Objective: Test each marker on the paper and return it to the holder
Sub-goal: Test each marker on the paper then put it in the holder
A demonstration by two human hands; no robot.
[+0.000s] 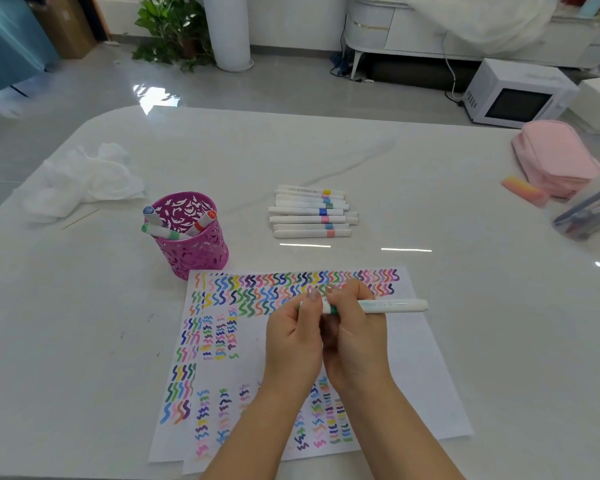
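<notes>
**Hands both clasped on one marker above the paper**

Left hand (pixel 293 336): fingers curled round the green cap end. Right hand (pixel 355 336): wrapped round the barrel just beside it, touching the left.

Marker (pixel 392 305): held level over the upper part of the paper (pixel 426 375), white barrel pointing right. Two-handed grip likely for pulling the cap off or pressing it on; which of the two, not clear.

Paper: flat at the near edge of the desk (pixel 430 168), crowded with coloured squiggles, directly under the hands for testing.

Holder (pixel 191 237): purple cut-out cup, upright at the paper's far left corner, within easy reach. Three capped pens (pixel 160 230) leaning inside.

Pile of pens (pixel 310 213): laid side by side beyond the paper, apart from the holder, probably untested.

Desk: white, marbled, glossy. Crumpled tissue (pixel 87 181) far left, pink pouch (pixel 555 161) far right.

Room: shiny grey floor (pixel 291 88), microwave (pixel 515 95) set on it, potted plant (pixel 174 29) behind.
</notes>
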